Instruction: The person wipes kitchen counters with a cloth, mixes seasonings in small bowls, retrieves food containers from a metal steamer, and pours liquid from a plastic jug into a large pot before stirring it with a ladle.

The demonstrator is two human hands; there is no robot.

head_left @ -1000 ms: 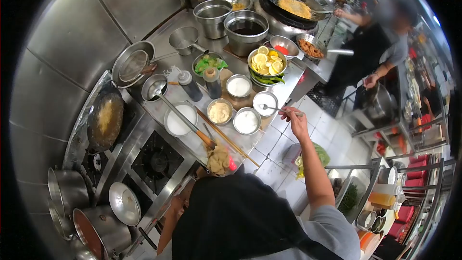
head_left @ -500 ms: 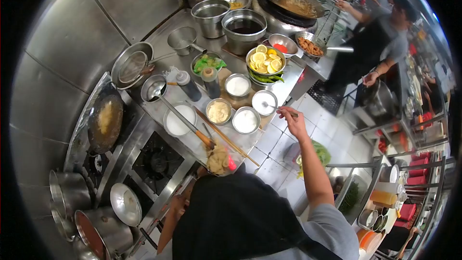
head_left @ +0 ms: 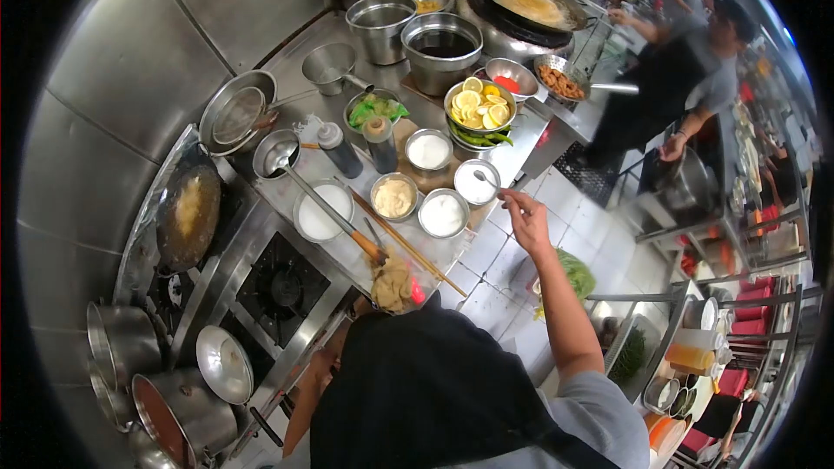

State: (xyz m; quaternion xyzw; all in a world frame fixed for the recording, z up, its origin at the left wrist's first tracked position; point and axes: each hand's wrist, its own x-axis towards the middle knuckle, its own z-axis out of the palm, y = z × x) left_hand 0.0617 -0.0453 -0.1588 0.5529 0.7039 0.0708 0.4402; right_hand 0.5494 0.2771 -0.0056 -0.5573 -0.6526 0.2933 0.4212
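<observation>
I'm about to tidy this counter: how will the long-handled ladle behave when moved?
The ladle will probably stay stiff, given its straight metal shaft. Its broad metal head may make it end-heavy. Pushed sideways, it might swing, since that head sits in a small pot.

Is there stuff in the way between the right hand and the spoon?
No, nothing visible. The right hand has its fingertips at the handle of the spoon, by the rim of the bowl beneath; whether they grip is unclear.
</observation>
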